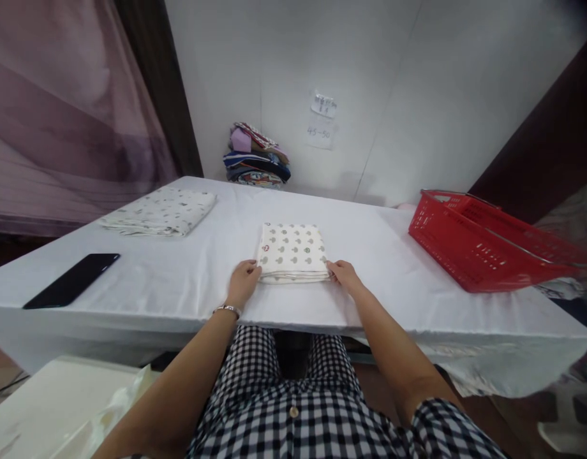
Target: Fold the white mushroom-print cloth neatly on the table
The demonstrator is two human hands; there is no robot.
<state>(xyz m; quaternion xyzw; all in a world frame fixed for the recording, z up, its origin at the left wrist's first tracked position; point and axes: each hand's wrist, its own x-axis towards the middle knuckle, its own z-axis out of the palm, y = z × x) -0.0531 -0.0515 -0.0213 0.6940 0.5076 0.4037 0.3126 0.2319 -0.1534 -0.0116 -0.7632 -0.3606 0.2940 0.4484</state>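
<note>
A folded white cloth with a small green print (pixel 292 252) lies on the white-covered table (pixel 188 280) near its front edge. My left hand (pixel 243 280) grips the cloth's near left corner; a bracelet sits on that wrist. My right hand (pixel 344 274) pinches the near right corner. Both hands rest on the table surface.
A second folded printed cloth (pixel 162 211) lies at the back left. A black phone (pixel 73 279) lies at the left front. A red plastic basket (pixel 485 239) stands at the right. A stack of coloured fabrics (pixel 256 156) leans against the wall behind.
</note>
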